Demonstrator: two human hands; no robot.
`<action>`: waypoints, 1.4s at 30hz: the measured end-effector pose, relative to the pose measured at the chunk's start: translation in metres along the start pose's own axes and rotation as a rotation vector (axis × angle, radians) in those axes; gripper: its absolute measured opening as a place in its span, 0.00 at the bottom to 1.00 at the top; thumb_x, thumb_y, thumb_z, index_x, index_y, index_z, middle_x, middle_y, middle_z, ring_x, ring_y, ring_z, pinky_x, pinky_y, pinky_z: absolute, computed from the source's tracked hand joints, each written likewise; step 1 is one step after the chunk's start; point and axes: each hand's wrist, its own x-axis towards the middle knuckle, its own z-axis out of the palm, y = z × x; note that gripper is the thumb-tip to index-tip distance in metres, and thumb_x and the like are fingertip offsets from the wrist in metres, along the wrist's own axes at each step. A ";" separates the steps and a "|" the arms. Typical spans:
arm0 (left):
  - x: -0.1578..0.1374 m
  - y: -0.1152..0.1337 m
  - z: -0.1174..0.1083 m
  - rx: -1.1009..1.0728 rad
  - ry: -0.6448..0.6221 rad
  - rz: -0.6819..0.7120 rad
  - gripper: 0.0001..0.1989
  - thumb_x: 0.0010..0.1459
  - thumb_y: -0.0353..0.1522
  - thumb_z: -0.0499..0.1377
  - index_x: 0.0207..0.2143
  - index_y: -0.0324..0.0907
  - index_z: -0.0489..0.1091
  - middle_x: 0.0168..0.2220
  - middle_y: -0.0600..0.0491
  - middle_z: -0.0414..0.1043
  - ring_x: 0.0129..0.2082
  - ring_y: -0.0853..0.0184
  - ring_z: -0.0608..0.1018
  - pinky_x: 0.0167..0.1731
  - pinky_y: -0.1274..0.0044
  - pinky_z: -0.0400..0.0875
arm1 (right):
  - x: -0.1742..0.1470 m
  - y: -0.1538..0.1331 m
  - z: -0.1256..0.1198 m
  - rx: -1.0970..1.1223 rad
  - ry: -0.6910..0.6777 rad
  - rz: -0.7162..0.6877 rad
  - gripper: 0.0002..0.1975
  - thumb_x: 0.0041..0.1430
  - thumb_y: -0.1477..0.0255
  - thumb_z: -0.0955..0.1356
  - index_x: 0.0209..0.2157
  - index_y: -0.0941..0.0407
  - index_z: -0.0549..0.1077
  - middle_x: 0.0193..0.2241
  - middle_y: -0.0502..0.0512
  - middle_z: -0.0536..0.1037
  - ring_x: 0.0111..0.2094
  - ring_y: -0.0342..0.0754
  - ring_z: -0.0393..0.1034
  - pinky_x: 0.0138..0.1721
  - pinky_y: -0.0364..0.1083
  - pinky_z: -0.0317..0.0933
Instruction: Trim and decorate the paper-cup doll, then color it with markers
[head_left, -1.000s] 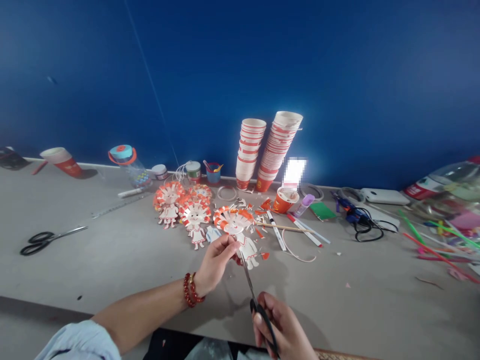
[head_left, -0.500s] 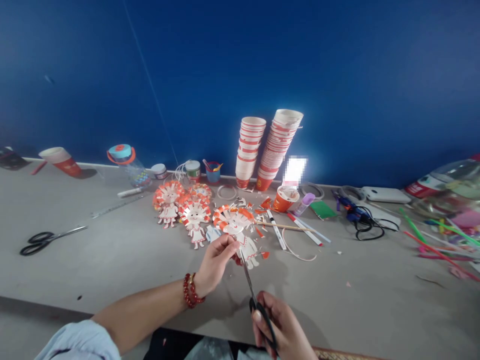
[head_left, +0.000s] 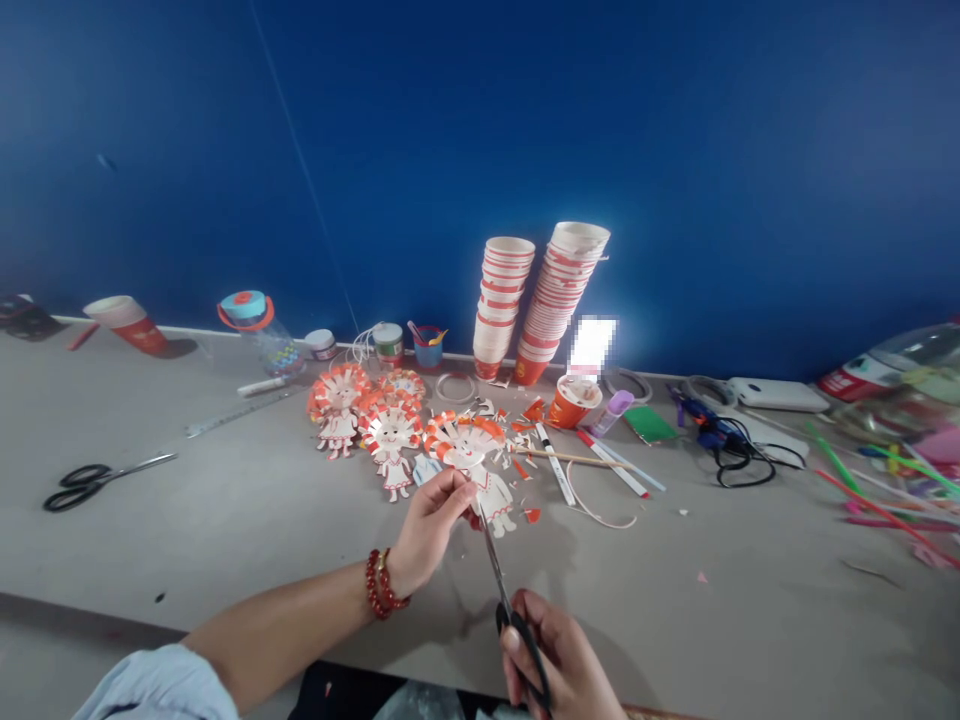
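A white paper doll [head_left: 494, 497] with curled orange-and-white paper hair is pinched between the thumb and fingers of my left hand [head_left: 435, 515]. My right hand [head_left: 559, 645] is closed around the black handles of a pair of scissors [head_left: 498, 570]. The blades point up and away, their tips close to the doll's side by my left fingertips. Whether they touch the paper cannot be made out. Beyond my left hand lie several similar dolls, among them one paper doll [head_left: 391, 450] with a smiling face and a red-trimmed dress. Orange and white paper scraps [head_left: 532, 516] are scattered beside the held doll.
Two tall stacks of paper cups [head_left: 504, 305] stand against the blue wall. A second pair of scissors [head_left: 82, 487] lies far left. Markers [head_left: 555, 465], a scrap-filled cup [head_left: 575, 405] and a corded blue tool [head_left: 716, 430] sit right of centre. Coloured strips [head_left: 885, 490] crowd the right.
The view has shifted slightly, so the table items appear a little farther right. Both hands keep nearly the same places, with the doll and the scissors still held.
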 end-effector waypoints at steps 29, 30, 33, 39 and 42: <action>-0.002 0.001 -0.001 0.137 0.015 0.018 0.15 0.60 0.39 0.57 0.24 0.40 0.63 0.22 0.57 0.61 0.24 0.72 0.64 0.27 0.79 0.60 | 0.003 0.009 0.000 -0.106 0.058 -0.109 0.30 0.48 0.38 0.61 0.24 0.53 0.55 0.10 0.44 0.64 0.10 0.34 0.48 0.14 0.38 0.41; -0.002 0.000 -0.002 0.136 0.015 0.017 0.15 0.60 0.38 0.57 0.24 0.40 0.63 0.22 0.57 0.61 0.24 0.72 0.65 0.27 0.79 0.60 | 0.003 0.011 0.000 -0.113 0.066 -0.122 0.30 0.48 0.38 0.61 0.24 0.53 0.55 0.10 0.43 0.63 0.11 0.35 0.48 0.14 0.38 0.41; -0.002 0.000 -0.002 0.125 0.012 0.013 0.14 0.60 0.38 0.57 0.24 0.40 0.64 0.23 0.57 0.61 0.24 0.72 0.65 0.26 0.79 0.60 | 0.005 0.018 0.000 -0.135 0.086 -0.146 0.30 0.48 0.38 0.61 0.23 0.53 0.54 0.10 0.43 0.60 0.11 0.35 0.50 0.15 0.38 0.42; -0.002 0.004 0.000 0.156 0.028 0.038 0.15 0.60 0.37 0.57 0.22 0.40 0.62 0.21 0.58 0.58 0.23 0.73 0.61 0.25 0.80 0.57 | 0.005 0.017 0.000 -0.146 0.097 -0.168 0.30 0.49 0.39 0.60 0.22 0.53 0.53 0.11 0.40 0.55 0.11 0.36 0.50 0.15 0.38 0.43; -0.002 0.004 0.000 0.166 0.028 0.048 0.16 0.60 0.37 0.57 0.22 0.41 0.61 0.21 0.58 0.58 0.22 0.73 0.61 0.25 0.80 0.56 | 0.003 0.010 -0.001 -0.191 0.085 -0.167 0.30 0.50 0.39 0.60 0.22 0.53 0.53 0.10 0.42 0.57 0.12 0.37 0.51 0.16 0.39 0.44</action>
